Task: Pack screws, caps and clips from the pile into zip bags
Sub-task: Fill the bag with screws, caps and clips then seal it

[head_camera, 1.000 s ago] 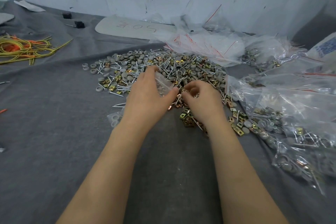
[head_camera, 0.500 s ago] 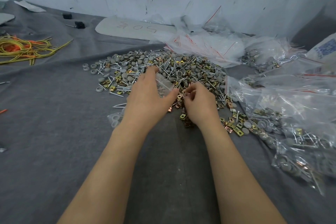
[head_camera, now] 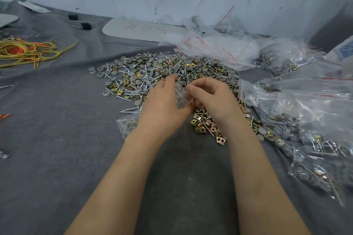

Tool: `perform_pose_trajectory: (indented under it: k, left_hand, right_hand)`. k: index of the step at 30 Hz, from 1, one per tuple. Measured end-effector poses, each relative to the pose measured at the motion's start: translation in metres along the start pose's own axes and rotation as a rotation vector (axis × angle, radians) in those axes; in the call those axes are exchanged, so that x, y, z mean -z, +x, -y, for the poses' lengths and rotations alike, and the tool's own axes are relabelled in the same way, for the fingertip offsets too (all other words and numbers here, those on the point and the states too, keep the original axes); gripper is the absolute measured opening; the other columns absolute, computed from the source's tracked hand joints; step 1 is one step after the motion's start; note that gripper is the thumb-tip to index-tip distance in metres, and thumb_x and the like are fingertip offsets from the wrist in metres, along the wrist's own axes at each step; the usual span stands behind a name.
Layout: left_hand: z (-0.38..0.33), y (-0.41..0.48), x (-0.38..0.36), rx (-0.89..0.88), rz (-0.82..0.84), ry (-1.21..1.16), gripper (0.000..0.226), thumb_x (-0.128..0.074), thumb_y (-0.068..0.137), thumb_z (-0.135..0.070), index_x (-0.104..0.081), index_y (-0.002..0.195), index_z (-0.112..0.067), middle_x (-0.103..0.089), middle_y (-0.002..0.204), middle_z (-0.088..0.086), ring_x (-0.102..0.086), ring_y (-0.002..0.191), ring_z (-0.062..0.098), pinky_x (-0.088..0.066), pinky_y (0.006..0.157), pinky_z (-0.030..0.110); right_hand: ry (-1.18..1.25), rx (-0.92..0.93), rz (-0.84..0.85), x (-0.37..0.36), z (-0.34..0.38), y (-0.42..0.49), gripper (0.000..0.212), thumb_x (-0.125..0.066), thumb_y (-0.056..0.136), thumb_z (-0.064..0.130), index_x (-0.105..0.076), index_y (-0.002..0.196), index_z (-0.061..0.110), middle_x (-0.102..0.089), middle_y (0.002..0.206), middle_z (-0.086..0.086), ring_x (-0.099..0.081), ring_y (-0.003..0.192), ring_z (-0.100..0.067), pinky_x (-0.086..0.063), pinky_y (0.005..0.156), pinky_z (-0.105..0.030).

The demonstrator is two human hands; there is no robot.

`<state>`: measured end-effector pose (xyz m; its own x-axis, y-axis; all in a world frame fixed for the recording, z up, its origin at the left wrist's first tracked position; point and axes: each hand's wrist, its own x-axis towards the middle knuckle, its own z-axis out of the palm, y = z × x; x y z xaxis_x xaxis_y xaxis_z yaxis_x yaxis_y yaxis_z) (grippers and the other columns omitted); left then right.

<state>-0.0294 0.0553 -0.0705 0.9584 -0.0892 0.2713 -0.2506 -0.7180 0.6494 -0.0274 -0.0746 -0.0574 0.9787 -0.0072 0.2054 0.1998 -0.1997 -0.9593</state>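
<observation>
Fingers (head_camera: 193,88): the right hand (head_camera: 214,100) curls them at the mouth of the small bag (head_camera: 180,98); I cannot tell whether they pinch a part.
Left hand (head_camera: 162,105): grips the small bag, just above the pile (head_camera: 172,71).
Risk: parts miss the mouth and drop among the clips (head_camera: 207,127).
Cause: limp film sagging shut, with only one hand holding it.

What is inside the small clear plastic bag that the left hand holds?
Thin silvery pieces, probably screws, show through the small clear plastic bag. The left hand and right hand cover its edges, so the rest is hidden.
</observation>
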Motion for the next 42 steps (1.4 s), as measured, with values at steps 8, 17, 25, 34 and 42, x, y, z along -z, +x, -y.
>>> perform_pose_trajectory:
  k: [8,17,25,34,42]
  left_hand:
    - [0.0,-0.002,0.002,0.004,-0.021,-0.042,0.077,-0.07,0.082,-0.04,-0.032,0.145,-0.019,-0.044,0.143,0.003,-0.042,0.13,0.022,-0.035,0.107,0.038]
    - [0.0,-0.001,0.003,0.02,-0.029,-0.058,0.077,-0.069,0.082,-0.04,-0.031,0.146,-0.019,-0.045,0.142,0.003,-0.044,0.128,0.023,-0.038,0.105,0.042]
    - [0.001,-0.001,0.003,0.017,-0.035,-0.061,0.076,-0.069,0.083,-0.04,-0.031,0.146,-0.019,-0.045,0.142,0.003,-0.043,0.128,0.022,-0.038,0.104,0.039]
    - [0.001,-0.001,0.002,0.008,-0.039,-0.057,0.078,-0.07,0.082,-0.041,-0.031,0.146,-0.018,-0.044,0.143,0.003,-0.042,0.129,0.022,-0.037,0.107,0.04]
    - [0.001,-0.002,0.0,0.012,0.103,0.123,0.108,-0.066,0.072,-0.067,-0.007,0.152,-0.026,-0.025,0.156,-0.001,-0.024,0.143,0.022,-0.004,0.117,0.052]
  right_hand:
    - [-0.551,-0.103,-0.308,0.023,-0.021,0.008,0.005,-0.057,0.092,0.02,-0.062,0.093,0.022,-0.067,0.095,0.004,-0.06,0.088,-0.012,-0.047,0.078,-0.03]
    - [-0.975,-0.276,-0.093,0.003,-0.034,0.009,0.022,-0.063,0.089,0.029,-0.058,0.11,0.024,-0.046,0.125,-0.011,-0.046,0.117,-0.032,-0.041,0.098,-0.041]
    - [-0.986,-0.26,-0.132,-0.001,-0.035,0.01,0.025,-0.057,0.091,0.024,-0.056,0.115,0.02,-0.043,0.126,-0.01,-0.044,0.116,-0.031,-0.039,0.094,-0.039]
    - [-0.779,-0.118,-0.252,0.006,-0.036,0.012,0.013,-0.062,0.091,0.027,-0.065,0.1,0.018,-0.058,0.114,-0.007,-0.053,0.108,-0.025,-0.043,0.092,-0.034]
    - [-0.266,-0.062,-0.404,0.009,-0.028,0.013,0.008,-0.059,0.092,0.013,-0.061,0.098,0.018,-0.064,0.091,0.004,-0.06,0.089,-0.012,-0.049,0.086,-0.029]
